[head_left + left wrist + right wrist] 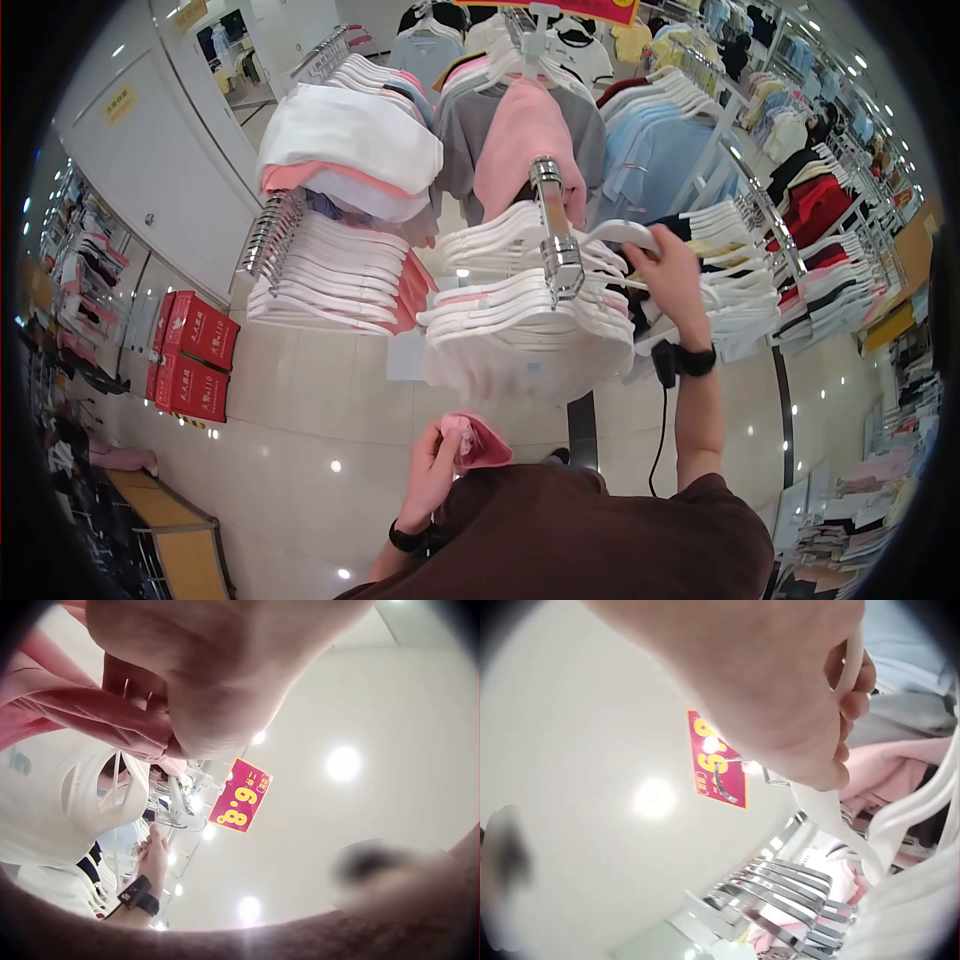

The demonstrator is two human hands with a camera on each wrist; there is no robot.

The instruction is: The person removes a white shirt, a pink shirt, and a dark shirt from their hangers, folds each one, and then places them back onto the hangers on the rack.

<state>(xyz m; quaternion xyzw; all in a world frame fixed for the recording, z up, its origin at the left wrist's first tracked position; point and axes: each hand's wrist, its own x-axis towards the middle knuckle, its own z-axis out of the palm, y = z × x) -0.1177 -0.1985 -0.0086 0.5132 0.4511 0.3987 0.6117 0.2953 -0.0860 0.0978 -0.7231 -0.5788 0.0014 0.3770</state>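
Note:
In front of the body my left hand (430, 472) grips a bunched pink garment (487, 446), whose folds (67, 705) hang beside the palm in the left wrist view. My right hand (674, 282) reaches to the rack and holds a white plastic clothes hanger (620, 232). In the right wrist view, fingers (855, 705) curl round one arm of that hanger (825, 817), and its metal hook (724, 784) points up and away. No garment shows on the part of it in view. White hangers with pale clothes (525, 330) hang right beside it.
A chrome rail (556, 230) runs down the middle of the rack. Folded white and pink clothes (350, 140) lie over the hangers at left. Dark and yellow clothes (725, 250) hang at right. Red boxes (195, 360) stand on the floor. A price sign (240, 795) hangs above.

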